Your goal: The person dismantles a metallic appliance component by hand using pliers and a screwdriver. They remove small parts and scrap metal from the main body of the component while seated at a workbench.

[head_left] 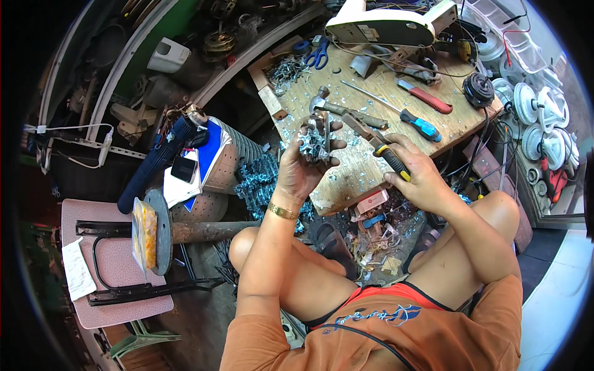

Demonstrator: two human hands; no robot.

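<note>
- Left hand (297, 168), raised over the bench (328, 195), cups a jagged metal piece (314, 143) against bare palm and fingers; its torn edges could cut if the grip tightens.
- Right hand (417, 172) is wrapped around yellow-and-black pliers (378, 147), their tips toward 2 o'clock of the piece and apart from it. A slip on ragged metal could nip the left fingers.
- At 12 o'clock of the piece lies a hammer (321, 100), its handle behind the pliers in view; a careless swing might knock it.
- At 3 o'clock, a blue screwdriver (422, 126) lies near the bench edge; a nudge could roll it off.
</note>
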